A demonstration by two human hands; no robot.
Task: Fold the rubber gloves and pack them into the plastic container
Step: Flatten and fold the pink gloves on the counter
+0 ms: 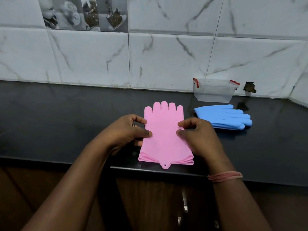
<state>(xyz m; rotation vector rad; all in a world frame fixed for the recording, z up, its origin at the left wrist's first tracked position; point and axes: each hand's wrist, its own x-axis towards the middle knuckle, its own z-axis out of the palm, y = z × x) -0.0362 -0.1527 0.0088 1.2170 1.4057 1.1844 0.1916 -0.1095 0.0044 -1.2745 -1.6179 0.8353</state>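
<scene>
Pink rubber gloves [164,130] lie stacked flat on the black counter [66,122], fingers pointing to the wall, cuffs at the front edge. My left hand [128,130] pinches their left edge between thumb and fingers. My right hand [195,135] pinches the right edge the same way. Blue rubber gloves [223,116] lie to the right, fingers pointing right. A clear plastic container [215,90] with red clips stands behind them against the wall, lid off.
A marble-tiled wall [166,55] runs along the back of the counter. A hole in the tile [249,87] sits right of the container. Brown cabinet doors with a metal handle [185,204] are below the counter's front edge.
</scene>
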